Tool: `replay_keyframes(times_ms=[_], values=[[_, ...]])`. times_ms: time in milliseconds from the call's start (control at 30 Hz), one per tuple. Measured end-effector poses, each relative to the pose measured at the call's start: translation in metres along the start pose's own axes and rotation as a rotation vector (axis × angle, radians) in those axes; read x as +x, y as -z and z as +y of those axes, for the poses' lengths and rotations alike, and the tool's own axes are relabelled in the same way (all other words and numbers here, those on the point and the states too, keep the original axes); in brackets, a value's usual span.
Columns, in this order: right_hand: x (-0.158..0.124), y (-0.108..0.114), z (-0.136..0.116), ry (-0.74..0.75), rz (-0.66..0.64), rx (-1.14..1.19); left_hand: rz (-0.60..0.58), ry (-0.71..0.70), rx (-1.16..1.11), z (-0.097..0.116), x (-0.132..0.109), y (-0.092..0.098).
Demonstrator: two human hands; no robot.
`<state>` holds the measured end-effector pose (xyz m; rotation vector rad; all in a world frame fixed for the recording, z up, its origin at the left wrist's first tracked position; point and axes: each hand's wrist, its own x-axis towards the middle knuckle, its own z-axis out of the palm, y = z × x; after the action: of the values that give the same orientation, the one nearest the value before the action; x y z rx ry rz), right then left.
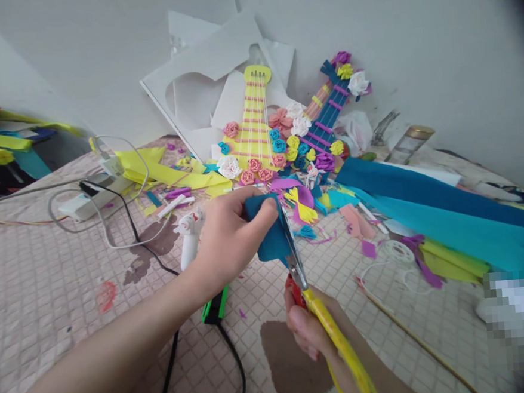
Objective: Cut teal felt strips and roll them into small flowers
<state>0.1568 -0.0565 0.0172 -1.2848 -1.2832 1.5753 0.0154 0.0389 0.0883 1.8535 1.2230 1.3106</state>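
Observation:
My left hand (229,238) pinches a piece of dark blue crepe paper (271,241), thumb on its near face. My right hand (309,325) grips scissors (296,272) with one red and one yellow handle. Their blades point upward and lie along the paper's right edge; whether they are closed on it I cannot tell. Behind my left wrist stands a white bottle-like object (189,237). A green and black tool with a cord (216,304), its top hidden by my left arm, lies on the tabletop.
Paper-flowered toy guitars, one yellow (252,125) and one blue (330,117), lean at the back among paper scraps. Blue crepe strips (442,202) stretch along the right. At left sit a power strip (94,196) and cables. A thin stick (415,335) lies at right front.

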Motion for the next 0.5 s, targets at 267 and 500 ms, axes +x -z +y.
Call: replay_keyframes(times_ms=[267,500], values=[[0.0004,-0.0002,-0.0027,-0.07,0.023,0.017,-0.004,0.017,-0.025,0.0001,-0.0011,-0.0001],[0.0012,-0.0007,-0.0018,-0.053,0.004,0.055,0.001,0.041,-0.071,-0.0005,-0.0002,0.0]])
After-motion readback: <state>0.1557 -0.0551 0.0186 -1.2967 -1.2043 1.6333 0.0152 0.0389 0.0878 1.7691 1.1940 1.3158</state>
